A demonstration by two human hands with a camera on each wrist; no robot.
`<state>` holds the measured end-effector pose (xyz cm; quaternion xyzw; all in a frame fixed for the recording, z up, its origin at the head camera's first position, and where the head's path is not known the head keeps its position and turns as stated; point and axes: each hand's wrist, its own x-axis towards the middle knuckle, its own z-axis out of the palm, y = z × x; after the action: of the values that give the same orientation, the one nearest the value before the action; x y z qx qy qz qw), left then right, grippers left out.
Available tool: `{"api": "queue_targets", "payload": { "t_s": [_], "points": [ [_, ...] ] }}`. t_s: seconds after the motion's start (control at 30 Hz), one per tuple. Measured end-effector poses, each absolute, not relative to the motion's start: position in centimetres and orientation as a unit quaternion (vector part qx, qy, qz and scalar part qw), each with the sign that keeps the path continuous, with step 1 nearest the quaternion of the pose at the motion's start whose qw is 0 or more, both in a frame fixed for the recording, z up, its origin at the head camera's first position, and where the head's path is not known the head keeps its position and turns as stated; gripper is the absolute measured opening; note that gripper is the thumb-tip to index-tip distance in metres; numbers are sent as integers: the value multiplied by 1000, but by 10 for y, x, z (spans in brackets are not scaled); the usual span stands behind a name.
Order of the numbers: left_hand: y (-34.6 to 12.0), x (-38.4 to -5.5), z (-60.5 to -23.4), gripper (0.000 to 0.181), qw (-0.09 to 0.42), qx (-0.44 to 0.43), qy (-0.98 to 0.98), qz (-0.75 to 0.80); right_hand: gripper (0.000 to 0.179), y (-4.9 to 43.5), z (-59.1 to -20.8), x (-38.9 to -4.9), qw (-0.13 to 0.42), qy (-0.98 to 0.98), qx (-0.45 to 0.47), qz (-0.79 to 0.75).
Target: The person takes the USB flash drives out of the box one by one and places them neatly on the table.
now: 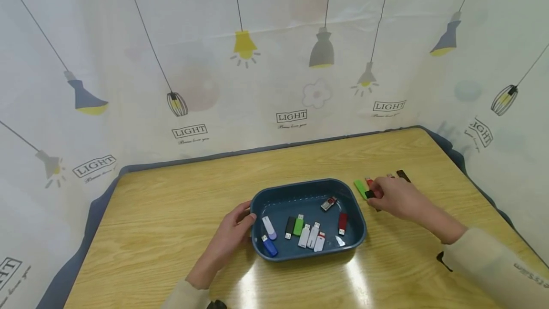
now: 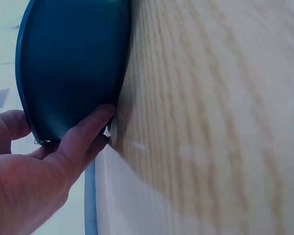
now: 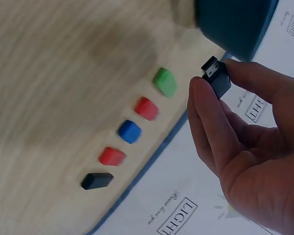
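Observation:
My left hand [image 1: 231, 230] grips the left side of a dark blue tray [image 1: 296, 204], thumb over the rim and fingers along the outer wall. Between thumb and fingers of my right hand [image 1: 396, 198], a black USB stick [image 3: 217, 78] is pinched above the table, its metal plug showing in the right wrist view. Beyond the tray's right end lies a row of USB sticks: green [image 3: 165, 82], red [image 3: 146, 108], blue [image 3: 130, 131], another red [image 3: 112, 156] and black [image 3: 97, 180]. In the head view my right hand hides part of this row.
Several USB sticks lie inside the tray, among them a blue one [image 1: 269, 245], a green one [image 1: 298, 225], a dark red one [image 1: 342, 223] and a swivel one [image 1: 328, 203]. The wooden table [image 1: 180, 213] meets a lamp-printed curtain [image 1: 266, 85] behind and at the sides.

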<state>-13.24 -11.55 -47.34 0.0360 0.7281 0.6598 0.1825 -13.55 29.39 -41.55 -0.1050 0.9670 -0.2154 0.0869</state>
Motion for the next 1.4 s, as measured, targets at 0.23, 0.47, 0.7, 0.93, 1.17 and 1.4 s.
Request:
{"api": "queue_targets", "payload": {
  "t_s": [0.23, 0.47, 0.7, 0.93, 1.17, 1.4],
  "points": [
    [-116, -131, -474, 47, 180, 34, 730, 658, 30, 296, -434, -130, 84, 973, -90, -198],
    [-116, -132, -475, 47, 182, 34, 726, 662, 27, 293, -446, -129, 96, 978, -69, -174],
    [-117, -133, -476, 47, 187, 30, 724, 664, 20, 290, -454, -128, 119, 977, -43, -171],
    [-118, -132, -475, 48, 188, 34, 728, 658, 27, 288, -456, -126, 91, 981, -61, -161],
    [-118, -132, -475, 48, 190, 32, 729, 657, 30, 289, -459, -125, 67, 984, -77, -148],
    [-118, -132, -476, 48, 191, 34, 728, 658, 28, 288, -460, -124, 47, 985, -88, -144]
  ]
}}
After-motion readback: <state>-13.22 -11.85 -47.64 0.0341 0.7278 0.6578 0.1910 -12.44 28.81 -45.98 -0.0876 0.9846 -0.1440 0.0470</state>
